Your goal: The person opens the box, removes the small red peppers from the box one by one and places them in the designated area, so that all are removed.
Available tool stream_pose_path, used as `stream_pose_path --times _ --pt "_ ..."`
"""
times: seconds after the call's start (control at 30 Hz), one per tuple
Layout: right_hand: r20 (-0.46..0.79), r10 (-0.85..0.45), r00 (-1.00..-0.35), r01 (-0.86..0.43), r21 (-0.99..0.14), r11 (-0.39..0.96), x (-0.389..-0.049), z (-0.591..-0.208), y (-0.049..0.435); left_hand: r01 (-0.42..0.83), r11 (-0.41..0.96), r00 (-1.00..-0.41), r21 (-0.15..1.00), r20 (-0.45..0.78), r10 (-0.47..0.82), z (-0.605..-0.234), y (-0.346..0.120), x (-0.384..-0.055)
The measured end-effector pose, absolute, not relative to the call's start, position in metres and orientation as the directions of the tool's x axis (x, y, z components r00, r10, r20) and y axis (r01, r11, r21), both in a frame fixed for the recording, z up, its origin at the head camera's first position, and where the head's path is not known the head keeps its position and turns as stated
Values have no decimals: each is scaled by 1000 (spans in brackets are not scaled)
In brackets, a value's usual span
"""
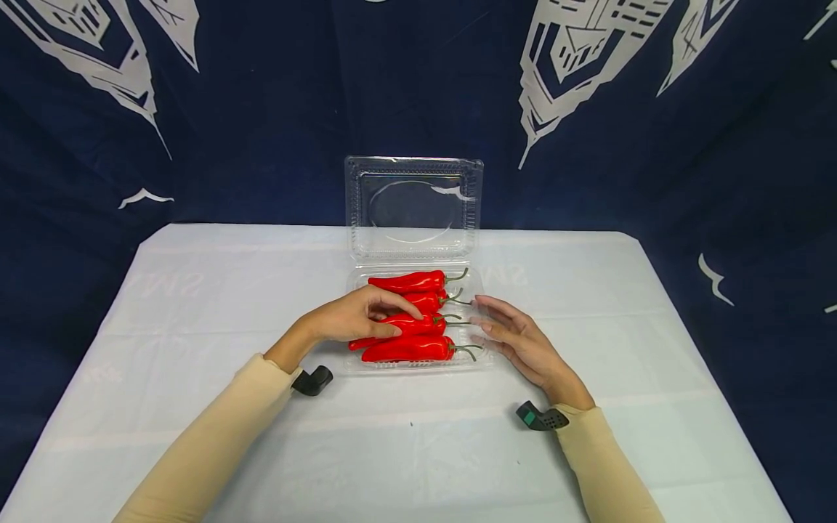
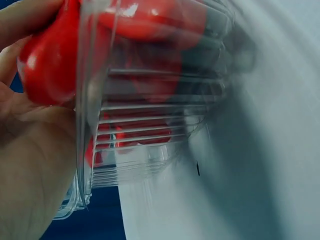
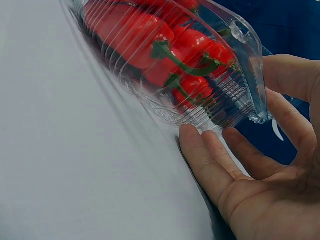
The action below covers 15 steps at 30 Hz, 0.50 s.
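Red glossy peppers (image 1: 408, 349); L fingers (image 1: 395, 299) round one; R fingers (image 3: 205, 157) half-open at box (image 1: 356, 211)

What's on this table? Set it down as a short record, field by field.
Container: clear plastic box
Lid: open, on the far side
Contents: several red peppers, green stems towards the right
Left hand: grips one pepper
Right hand: at the box's right end
Table: white cover
Backdrop: dark blue cloth, pale patterns
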State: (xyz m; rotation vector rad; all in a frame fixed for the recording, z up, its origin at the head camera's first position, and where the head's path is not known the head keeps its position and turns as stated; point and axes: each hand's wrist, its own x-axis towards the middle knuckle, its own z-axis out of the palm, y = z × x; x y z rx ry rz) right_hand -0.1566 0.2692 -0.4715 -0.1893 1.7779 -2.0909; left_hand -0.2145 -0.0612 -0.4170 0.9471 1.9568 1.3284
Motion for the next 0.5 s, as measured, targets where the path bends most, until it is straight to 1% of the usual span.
stream_pose_path --times 0.23,0.5 --pt "-139 -383 -913 198 -973 -120 -157 -471 269 271 255 -554 928 -66 830 -416 -59 -212" --pt "-133 -384 -914 197 -972 -130 -156 -471 269 283 280 -579 918 -69 812 -415 -58 -210"
